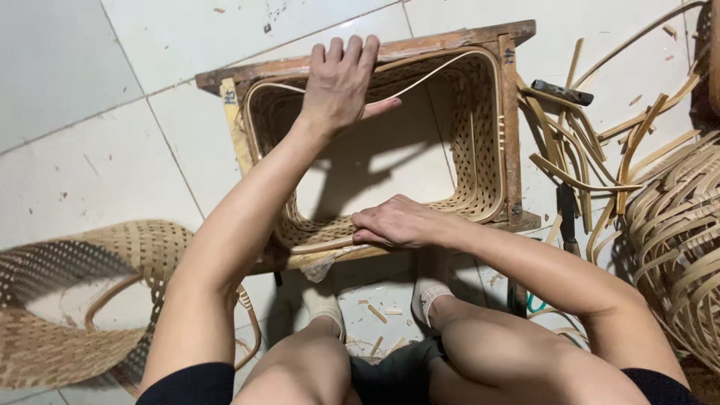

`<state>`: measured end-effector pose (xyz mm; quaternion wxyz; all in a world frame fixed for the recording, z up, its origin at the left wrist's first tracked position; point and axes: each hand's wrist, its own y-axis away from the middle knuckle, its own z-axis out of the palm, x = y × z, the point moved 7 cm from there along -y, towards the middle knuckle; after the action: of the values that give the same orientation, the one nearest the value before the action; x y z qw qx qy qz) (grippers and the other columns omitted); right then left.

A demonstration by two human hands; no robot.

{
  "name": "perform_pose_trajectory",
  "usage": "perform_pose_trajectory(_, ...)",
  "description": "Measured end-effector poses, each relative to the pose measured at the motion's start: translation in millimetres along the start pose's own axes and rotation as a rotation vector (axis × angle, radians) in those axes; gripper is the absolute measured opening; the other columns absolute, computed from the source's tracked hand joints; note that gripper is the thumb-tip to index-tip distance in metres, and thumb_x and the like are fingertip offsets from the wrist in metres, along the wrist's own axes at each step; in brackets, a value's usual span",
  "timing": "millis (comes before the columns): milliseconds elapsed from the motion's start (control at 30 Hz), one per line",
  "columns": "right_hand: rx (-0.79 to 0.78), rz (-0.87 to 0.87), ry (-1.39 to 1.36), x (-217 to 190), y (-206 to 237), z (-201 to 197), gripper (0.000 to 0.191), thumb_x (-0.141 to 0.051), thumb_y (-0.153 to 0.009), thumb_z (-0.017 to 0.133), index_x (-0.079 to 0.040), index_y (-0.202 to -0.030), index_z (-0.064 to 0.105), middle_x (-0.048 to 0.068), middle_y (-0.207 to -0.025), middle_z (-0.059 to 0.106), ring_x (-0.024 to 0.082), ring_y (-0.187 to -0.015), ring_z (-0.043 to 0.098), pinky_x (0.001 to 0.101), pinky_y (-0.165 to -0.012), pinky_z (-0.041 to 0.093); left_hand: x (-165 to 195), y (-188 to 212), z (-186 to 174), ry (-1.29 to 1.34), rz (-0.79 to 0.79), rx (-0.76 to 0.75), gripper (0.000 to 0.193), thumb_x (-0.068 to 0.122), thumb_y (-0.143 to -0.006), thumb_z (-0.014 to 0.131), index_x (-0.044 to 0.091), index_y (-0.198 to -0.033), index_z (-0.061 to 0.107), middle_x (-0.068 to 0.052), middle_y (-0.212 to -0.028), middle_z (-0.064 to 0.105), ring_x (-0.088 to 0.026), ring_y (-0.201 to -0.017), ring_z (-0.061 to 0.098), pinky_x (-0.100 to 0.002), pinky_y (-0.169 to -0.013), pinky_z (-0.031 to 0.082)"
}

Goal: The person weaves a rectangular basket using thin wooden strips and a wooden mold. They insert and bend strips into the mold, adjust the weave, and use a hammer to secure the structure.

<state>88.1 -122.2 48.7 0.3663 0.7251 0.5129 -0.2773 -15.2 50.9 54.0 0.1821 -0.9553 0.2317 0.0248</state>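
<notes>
A rectangular wooden frame point(512, 112) sits on the tiled floor with a woven bamboo basket wall point(480, 161) fitted inside it. My left hand point(341, 79) reaches over the far rail, fingers hooked on its top edge, thumb pressing a thin bamboo rim strip point(431, 73) that bows loose across the far side. My right hand point(397, 223) lies flat on the near rim, pressing the strip down against the weave. My knees and socked feet are below the frame.
A loose woven bamboo band point(82, 300) lies on the floor at left. Bent bamboo strips point(577, 161) and a dark-handled tool point(562, 92) lie right of the frame. Further woven work point(679, 240) fills the right edge. Wood chips litter the tiles.
</notes>
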Motion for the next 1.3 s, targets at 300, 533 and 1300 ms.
perform_pose_trajectory(300, -0.069, 0.054, -0.065, 3, -10, -18, 0.046, -0.052, -0.104, 0.042, -0.007, -0.099, 0.05, 0.02, -0.08, 0.064, 0.042, -0.075, 0.064, 0.0537, -0.068, 0.051, -1, -2, -4, 0.039, 0.051, 0.019, 0.099, 0.091, -0.092, 0.055, -0.002, -0.125, 0.057, -0.01, -0.094, 0.056, -0.024, -0.08, 0.054, -0.038, -0.065, 0.046)
perform_pose_trajectory(533, -0.033, 0.023, -0.089, 2, -10, -20, 0.047, -0.051, -0.103, 0.044, -0.006, -0.097, 0.052, 0.018, -0.083, 0.066, 0.04, -0.079, 0.066, 0.0524, -0.069, 0.052, -6, -9, 10, 0.065, 0.061, -0.036, 0.088, 0.086, -0.099, 0.055, 0.0, -0.116, 0.061, -0.009, -0.094, 0.058, -0.023, -0.083, 0.055, -0.038, -0.063, 0.048)
perform_pose_trajectory(1300, 0.029, -0.086, -0.101, -1, -3, -30, 0.039, -0.044, -0.105, 0.046, -0.008, -0.1, 0.06, 0.015, -0.091, 0.07, 0.04, -0.082, 0.066, 0.0509, -0.068, 0.054, -3, -12, 12, 0.089, 0.045, -0.035, 0.074, 0.081, -0.097, 0.056, 0.007, -0.105, 0.058, -0.007, -0.091, 0.056, -0.023, -0.083, 0.057, -0.038, -0.064, 0.049)
